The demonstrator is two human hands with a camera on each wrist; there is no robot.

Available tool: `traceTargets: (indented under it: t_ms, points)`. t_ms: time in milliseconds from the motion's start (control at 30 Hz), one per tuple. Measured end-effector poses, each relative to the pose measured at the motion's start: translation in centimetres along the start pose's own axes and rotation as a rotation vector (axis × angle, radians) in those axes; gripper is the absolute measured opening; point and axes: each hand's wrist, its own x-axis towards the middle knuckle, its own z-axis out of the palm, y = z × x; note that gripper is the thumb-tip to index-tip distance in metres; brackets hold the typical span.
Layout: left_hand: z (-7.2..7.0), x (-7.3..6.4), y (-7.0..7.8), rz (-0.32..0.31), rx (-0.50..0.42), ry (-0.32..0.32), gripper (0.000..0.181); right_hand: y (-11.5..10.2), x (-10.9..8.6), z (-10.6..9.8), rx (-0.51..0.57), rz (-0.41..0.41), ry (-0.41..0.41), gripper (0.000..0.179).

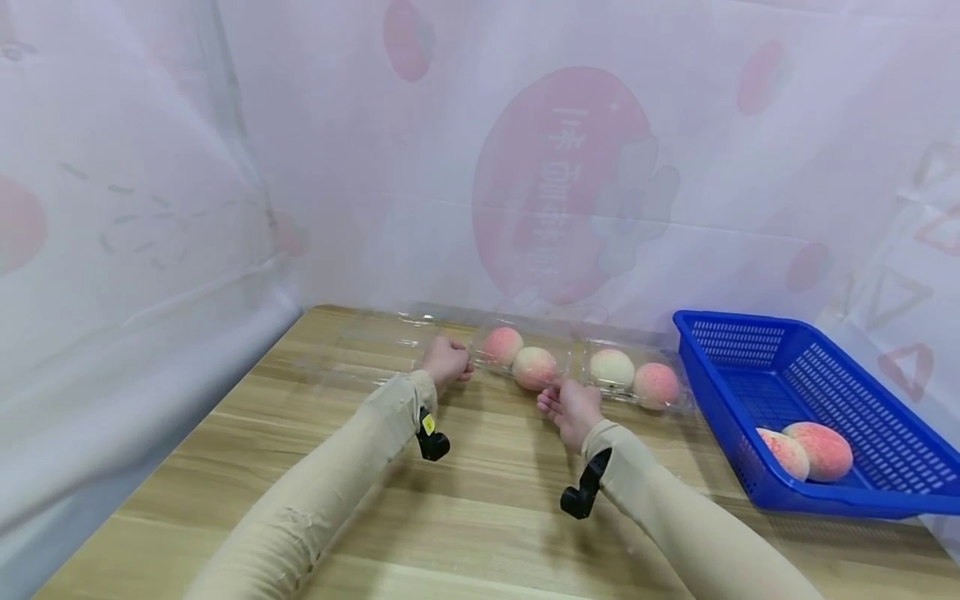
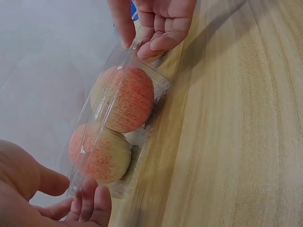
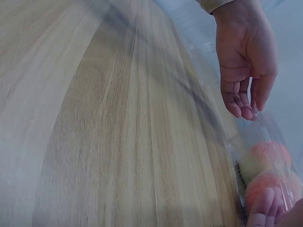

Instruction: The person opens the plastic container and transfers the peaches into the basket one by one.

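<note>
A clear plastic clamshell box [image 1: 495, 329] stands at the back of the table, with two pink and cream peaches inside, one at the left [image 1: 503, 345] and one at the right [image 1: 535, 368]. Its see-through lid lies over the fruit. At the box's left end my left hand [image 1: 447, 362] pinches the edge between thumb and fingers, as the right wrist view shows. My right hand [image 1: 573, 410] pinches the opposite end, seen at the top of the left wrist view. Whether the lid is fully pressed down I cannot tell.
Right of it sits a second clear box [image 1: 630, 346] holding two peaches. Beyond that, a blue plastic basket [image 1: 712, 392] has two peaches [image 1: 819, 451] in its near end. Clear plastic packaging [image 1: 375, 346] lies at the back left. A printed white cloth [image 1: 360, 208] hangs behind the table.
</note>
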Motion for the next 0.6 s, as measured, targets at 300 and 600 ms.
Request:
traceTargets:
  t_ms: [300, 600]
  points:
    - [-0.12, 0.00, -0.55, -0.029, -0.083, -0.026, 0.033, -0.28, 0.11, -0.44, -0.035, 0.037, -0.050, 0.016]
    - [-0.26, 0.50, -0.65, -0.059, -0.085, -0.019, 0.035, -0.29, 0.03, -0.38, -0.021, 0.041, -0.061, 0.016]
